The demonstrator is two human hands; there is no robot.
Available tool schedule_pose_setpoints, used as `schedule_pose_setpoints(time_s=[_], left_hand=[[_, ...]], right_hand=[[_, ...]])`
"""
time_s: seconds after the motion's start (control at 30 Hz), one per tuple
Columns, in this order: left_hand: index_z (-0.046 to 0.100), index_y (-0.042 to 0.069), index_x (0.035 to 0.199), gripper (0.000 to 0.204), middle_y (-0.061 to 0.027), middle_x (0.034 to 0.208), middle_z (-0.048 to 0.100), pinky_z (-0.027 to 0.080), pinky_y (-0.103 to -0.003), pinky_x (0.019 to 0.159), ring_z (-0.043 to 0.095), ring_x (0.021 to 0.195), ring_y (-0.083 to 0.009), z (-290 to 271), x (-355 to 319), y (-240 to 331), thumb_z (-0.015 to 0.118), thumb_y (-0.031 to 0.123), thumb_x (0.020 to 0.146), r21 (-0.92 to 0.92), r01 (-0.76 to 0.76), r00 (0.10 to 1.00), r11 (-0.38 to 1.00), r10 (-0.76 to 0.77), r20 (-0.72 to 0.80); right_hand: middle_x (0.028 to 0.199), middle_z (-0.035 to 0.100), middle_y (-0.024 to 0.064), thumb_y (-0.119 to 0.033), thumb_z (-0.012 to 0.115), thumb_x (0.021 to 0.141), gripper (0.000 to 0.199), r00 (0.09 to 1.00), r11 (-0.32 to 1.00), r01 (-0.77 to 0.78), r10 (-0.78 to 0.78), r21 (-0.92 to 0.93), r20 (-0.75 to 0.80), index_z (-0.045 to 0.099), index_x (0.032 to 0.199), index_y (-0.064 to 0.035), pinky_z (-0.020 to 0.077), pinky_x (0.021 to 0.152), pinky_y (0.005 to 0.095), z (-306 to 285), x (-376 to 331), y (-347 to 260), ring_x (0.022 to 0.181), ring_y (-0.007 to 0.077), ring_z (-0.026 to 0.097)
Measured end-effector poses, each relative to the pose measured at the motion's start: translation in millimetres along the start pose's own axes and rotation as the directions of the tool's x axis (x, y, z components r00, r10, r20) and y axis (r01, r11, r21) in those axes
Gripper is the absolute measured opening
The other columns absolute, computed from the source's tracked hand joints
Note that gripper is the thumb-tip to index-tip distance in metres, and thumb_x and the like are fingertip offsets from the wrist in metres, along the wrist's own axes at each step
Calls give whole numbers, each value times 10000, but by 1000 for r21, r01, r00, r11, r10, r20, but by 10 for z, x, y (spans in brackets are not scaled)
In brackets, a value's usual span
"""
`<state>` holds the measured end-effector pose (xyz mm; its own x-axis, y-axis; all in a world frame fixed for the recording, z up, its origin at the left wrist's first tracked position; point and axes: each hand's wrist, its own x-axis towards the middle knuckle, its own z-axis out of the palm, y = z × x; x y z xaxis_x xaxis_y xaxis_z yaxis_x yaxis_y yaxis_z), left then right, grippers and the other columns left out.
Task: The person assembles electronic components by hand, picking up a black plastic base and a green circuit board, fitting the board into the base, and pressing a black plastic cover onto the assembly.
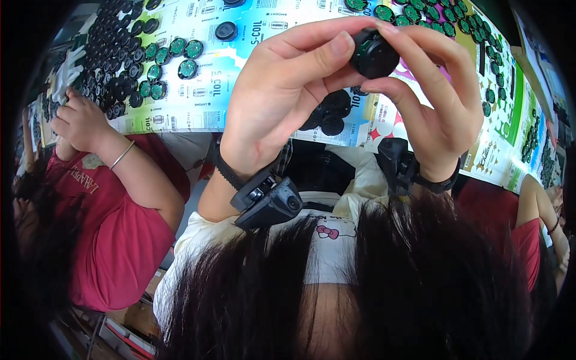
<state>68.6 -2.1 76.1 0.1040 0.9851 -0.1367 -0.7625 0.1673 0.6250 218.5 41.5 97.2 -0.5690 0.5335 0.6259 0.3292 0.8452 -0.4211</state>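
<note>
"What did our grip have hold of?"

"Our left hand (300, 72) and right hand (435, 99) grasped one round black part (376, 55) with their fingers, raised above the desk (180, 129)."

"What stood around that round black part?"

"Nearer us than it, a cluster of black pieces (336, 114) lay partly hidden by our left hand. Nearer still were two wrist cameras (273, 205), strapped on, and long dark hair (252, 282) that covered much of our view. Far left of it, we saw a neighbour's hand (81, 123) beside a white glove (67, 73)."

"And containers?"

"We saw round black shells (188, 69) with green circuit boards (192, 49) inside."

"How many did we count?"

"Eight in the group left of the round black part, and one lone black ring (226, 31) near them. The black rings (126, 63) farther left and the shells to its right were too crowded for us to count."
</note>
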Motion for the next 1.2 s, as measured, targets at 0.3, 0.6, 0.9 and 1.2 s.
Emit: schedule_pose_setpoints(time_s=[0.3,0.6,0.9,1.2], left_hand=[[524,-34,1060,290,-126,999,565,458,-286,795,553,900,-185,57,-18,-6,525,131,822,-30,18,999,999,-19,-50],[526,-38,1054,291,-129,1003,563,463,-282,784,555,894,-186,50,-1,-32,532,130,818,-39,-27,999,999,26,-25],[534,-41,1042,246,-120,959,580,472,-242,735,570,835,-157,95,-52,-62,517,49,813,168,-144,976,975,168,-138],[522,-65,996,198,-119,909,587,468,-227,709,572,812,-148,142,-82,-100,475,-27,807,579,-355,900,734,436,-1]], right_hand=[[920,541,94,-62,722,538,467,999,1000,2,-3,-16,-52,597,987,-25,490,621,240,36,7,-13,795,176,542],[901,543,93,-76,731,534,460,997,998,38,-41,-45,-62,601,971,-13,482,608,238,18,41,-8,771,180,545],[905,547,96,-49,722,546,436,998,991,60,-58,-121,13,604,964,-6,476,630,253,14,65,-19,758,183,542],[915,562,115,5,678,619,387,992,997,65,-60,38,-115,572,991,25,480,676,260,216,-102,126,810,182,562]])
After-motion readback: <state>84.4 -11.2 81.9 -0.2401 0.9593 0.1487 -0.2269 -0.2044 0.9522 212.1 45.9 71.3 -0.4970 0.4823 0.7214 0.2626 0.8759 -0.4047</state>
